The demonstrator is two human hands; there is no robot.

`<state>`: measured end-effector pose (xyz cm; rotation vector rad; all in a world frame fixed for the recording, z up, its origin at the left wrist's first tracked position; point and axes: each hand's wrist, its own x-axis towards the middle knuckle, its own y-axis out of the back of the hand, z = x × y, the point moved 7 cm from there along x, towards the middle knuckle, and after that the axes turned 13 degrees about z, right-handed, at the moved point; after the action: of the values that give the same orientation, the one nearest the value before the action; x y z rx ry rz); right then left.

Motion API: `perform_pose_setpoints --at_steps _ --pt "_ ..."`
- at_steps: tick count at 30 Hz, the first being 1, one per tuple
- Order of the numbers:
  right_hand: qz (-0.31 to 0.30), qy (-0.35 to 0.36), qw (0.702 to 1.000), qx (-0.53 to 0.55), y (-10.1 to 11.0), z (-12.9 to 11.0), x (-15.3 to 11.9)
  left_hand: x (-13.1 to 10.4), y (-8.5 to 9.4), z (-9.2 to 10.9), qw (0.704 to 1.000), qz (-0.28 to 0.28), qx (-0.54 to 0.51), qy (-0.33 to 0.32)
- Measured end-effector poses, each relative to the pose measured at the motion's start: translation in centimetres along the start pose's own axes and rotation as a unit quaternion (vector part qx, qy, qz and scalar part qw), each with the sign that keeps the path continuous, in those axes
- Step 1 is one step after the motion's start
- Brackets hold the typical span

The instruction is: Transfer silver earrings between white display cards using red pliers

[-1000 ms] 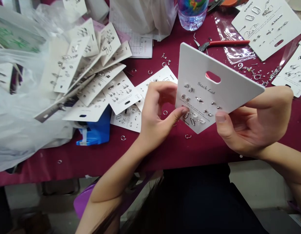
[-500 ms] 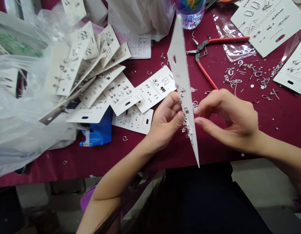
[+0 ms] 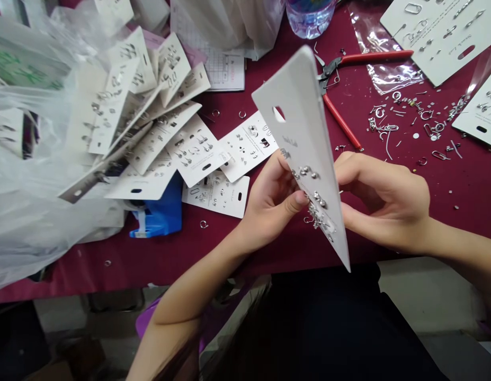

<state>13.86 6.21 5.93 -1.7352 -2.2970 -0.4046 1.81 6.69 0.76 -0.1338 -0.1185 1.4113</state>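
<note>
An earring card stands on edge in the middle of the head view, its white front with several silver earrings turned partly toward me. My left hand grips it by the left side, thumb on the front among the earrings. Behind the card's right edge is my right hand, its thumb and forefinger bent toward the back of the card. The tips of those fingers are hidden by the card, so what they pinch there does not show.
A fanned pile of earring cards and a plastic bag lie left, beside a blue tape dispenser. Red-handled pliers and scattered silver bits are at the back right. A clear bottle stands behind.
The earring card has turned so more of its front shows, and its lower end has shifted right. My right hand's fingertips have gone behind the card.
</note>
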Motion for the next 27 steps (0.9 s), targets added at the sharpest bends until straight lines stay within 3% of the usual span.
perform_pose_setpoints --at_steps 8,12,16,19,27 --pt "0.009 0.004 1.000 -0.022 -0.01 -0.10 -0.34 0.10 -0.14 0.66 0.999 -0.023 0.042 -0.022" --pt "0.005 0.007 1.000 -0.018 -0.19 -0.29 -0.30 -0.08 -0.25 1.21 0.996 -0.035 -0.005 -0.079" --pt "0.010 -0.059 0.998 0.025 -0.16 0.37 -0.17 -0.11 -0.38 1.10 0.991 -0.043 -0.061 -0.112" --pt "0.014 -0.085 0.994 0.064 -0.09 0.63 0.01 -0.15 -0.46 0.97 0.989 -0.047 -0.096 -0.105" --pt "-0.006 -0.050 0.993 0.107 -0.21 0.37 0.07 -0.49 -0.53 0.94 0.994 -0.031 -0.076 -0.065"
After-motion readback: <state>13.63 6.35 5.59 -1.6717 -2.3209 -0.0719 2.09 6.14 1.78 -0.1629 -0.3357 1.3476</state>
